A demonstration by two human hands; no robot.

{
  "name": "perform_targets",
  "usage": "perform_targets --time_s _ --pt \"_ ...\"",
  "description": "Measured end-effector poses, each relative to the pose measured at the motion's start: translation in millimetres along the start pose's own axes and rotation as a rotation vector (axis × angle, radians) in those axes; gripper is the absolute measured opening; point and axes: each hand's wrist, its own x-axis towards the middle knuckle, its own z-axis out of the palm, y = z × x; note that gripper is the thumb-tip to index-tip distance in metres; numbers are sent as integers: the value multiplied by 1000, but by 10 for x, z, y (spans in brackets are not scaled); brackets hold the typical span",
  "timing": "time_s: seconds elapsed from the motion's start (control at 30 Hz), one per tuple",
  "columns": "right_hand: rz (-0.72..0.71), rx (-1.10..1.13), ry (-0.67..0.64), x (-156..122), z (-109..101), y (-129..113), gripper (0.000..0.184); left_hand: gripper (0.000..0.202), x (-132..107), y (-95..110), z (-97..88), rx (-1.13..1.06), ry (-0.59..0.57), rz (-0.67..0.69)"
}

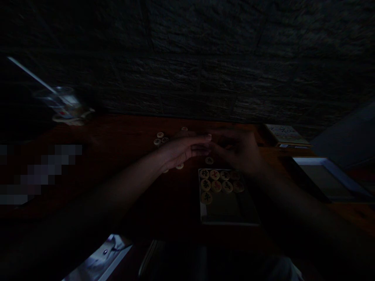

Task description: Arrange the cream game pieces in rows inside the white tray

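Observation:
My left hand (pixel 186 150) reaches over the table, thumb and fingers stretched toward the right. Its fingertips meet or nearly meet those of my right hand (pixel 240 150), which is dim, with thumb and fingers apart. I make out nothing held in either. One Chinese chess piece (pixel 209 160) lies just below the fingertips. Several more chess pieces (pixel 160 135) lie beyond and beside my left hand, partly hidden by it. Under my right wrist is a shallow box (pixel 228 223) with rows of round chess pieces (pixel 216 186) in its upper part.
A clear cup (pixel 63 103) with a white straw stands at the far left, near the dark stone wall (pixel 187 78). At the right lie a flat printed box (pixel 287 134) and a shallow tray-like lid (pixel 312 160). A picture of an animal (pixel 101 259) shows at the lower left.

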Motion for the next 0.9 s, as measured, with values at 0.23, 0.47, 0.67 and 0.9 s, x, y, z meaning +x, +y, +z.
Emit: perform_targets --time_s 0.23,0.47,0.67,0.9 --pt "7 12 13 9 -11 -36 36 10 1 -14 7 -4 -16 -19" --pt "-4 16 9 4 0 -1 35 2 -16 22 24 -12 20 1" --pt "-7 57 17 6 11 -8 36 6 1 1 6 -17 6 -9" --pt "11 54 -7 7 6 -22 35 8 -10 0 -16 -27 -8 29"
